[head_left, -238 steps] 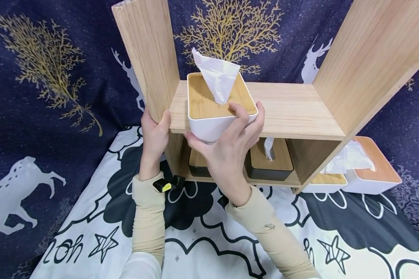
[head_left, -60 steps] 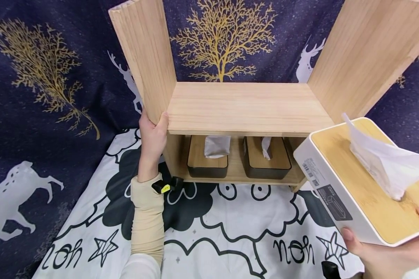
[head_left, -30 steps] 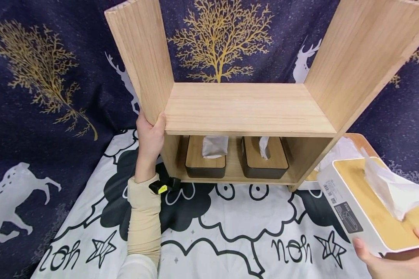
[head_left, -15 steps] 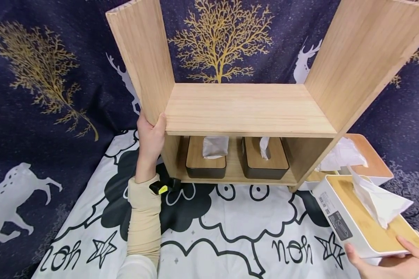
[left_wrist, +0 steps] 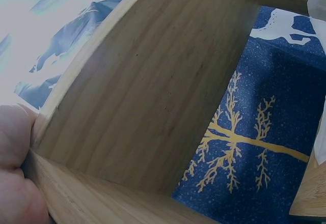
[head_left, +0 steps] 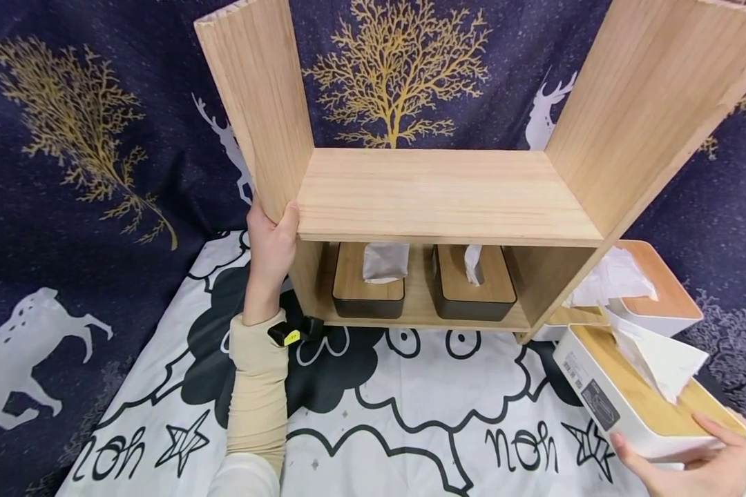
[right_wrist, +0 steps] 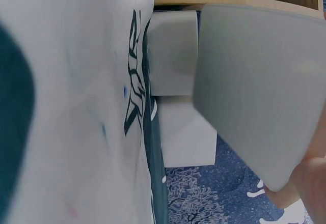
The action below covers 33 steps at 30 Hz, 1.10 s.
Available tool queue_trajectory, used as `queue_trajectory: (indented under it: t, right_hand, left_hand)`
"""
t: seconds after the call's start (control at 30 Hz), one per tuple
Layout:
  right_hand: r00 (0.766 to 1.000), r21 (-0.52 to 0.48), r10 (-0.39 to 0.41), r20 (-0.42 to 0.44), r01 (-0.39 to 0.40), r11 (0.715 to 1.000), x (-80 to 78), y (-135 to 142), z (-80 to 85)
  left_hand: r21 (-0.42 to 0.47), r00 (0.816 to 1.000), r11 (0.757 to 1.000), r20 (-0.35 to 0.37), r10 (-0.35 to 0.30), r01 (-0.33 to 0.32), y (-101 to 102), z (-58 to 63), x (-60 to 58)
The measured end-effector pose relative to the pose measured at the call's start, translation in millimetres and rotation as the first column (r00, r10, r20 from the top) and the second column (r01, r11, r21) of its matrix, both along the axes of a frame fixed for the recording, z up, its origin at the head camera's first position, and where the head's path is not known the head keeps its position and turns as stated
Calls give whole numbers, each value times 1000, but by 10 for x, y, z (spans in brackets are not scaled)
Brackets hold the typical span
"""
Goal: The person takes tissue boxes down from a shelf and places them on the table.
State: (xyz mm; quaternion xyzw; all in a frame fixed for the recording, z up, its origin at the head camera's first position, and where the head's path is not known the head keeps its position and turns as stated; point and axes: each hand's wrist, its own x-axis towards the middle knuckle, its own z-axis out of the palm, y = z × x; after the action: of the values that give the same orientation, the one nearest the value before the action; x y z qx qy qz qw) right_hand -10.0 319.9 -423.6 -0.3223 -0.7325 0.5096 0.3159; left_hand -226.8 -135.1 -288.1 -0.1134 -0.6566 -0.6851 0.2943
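My left hand (head_left: 270,245) grips the front edge of the shelf unit's left side panel (head_left: 264,103), where the middle board (head_left: 447,193) meets it. In the left wrist view part of this hand (left_wrist: 18,163) shows against the wood. At the far right, my right hand (head_left: 715,459) holds a white tissue box (head_left: 634,386) with a bamboo lid and a tissue sticking up. A printed label is on its side. The right wrist view shows the box's plain white surface (right_wrist: 260,81), with fingers (right_wrist: 305,183) at its edge. Whether the box touches the bedding is unclear.
Two black tissue boxes with wooden lids, a left one (head_left: 369,307) and a right one (head_left: 475,310), stand in the lower compartment. Beyond the held box, right of the shelf, are a white-sided tissue box (head_left: 655,321) and another wooden lid (head_left: 575,316). Patterned bedding (head_left: 373,442) lies beneath.
Earlier the white tissue box was at the upper shelf's left end. My right hand has carried it right, then lowered it beside the other white boxes. My left hand keeps its grip.
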Motion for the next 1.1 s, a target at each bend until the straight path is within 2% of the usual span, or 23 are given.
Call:
queue_trajectory:
  t: [0.03,0.07,0.17,0.23,0.37,0.47,0.6,0.83,0.9,1.0,1.1]
  right_hand:
    - [998,190,-35,-48,43,981,-3,-13,-44]
    - [993,328,-51,-108,84,941,-7,-21,-86]
    - [982,417,-6,-190,86,905,-13,-7,-140]
    - [980,464,9,-198,86,882,0,-3,-165]
    - [1000,443,-11,-4,11,897,79,-23,-140]
    - [986,432,-39,160,-35,901,142,-40,-122]
    - [979,445,-49,196,-44,895,161,-43,-144]
    - [981,464,-20,192,-73,883,136,-37,-162]
    - [968,447,-18,250,-99,889,112,-35,-137]
    - [924,392,7,381,-168,905,84,-28,-95]
    - [906,398,26,421,-211,893,95,-16,-106]
  left_hand:
    - [1,1000,1000,1,-1,1,1,0,-2]
    - [1,1000,1000,4,-2,2,3,-1,-4]
    - [-8,1000,1000,14,3,-3,5,-1,-5]
    - [-16,1000,1000,19,6,-6,7,-1,-1]
    - [-21,1000,1000,20,7,-7,8,-6,5]
    - [-23,1000,1000,22,0,0,11,-13,7]
    - [-31,1000,1000,25,-4,4,23,-18,10]
    - [-42,999,999,36,0,1,41,-1,16]
    - [-42,999,999,34,2,0,39,6,17]
    - [-41,999,999,34,11,-9,29,9,15]
    - [-41,999,999,38,15,-13,25,12,12]
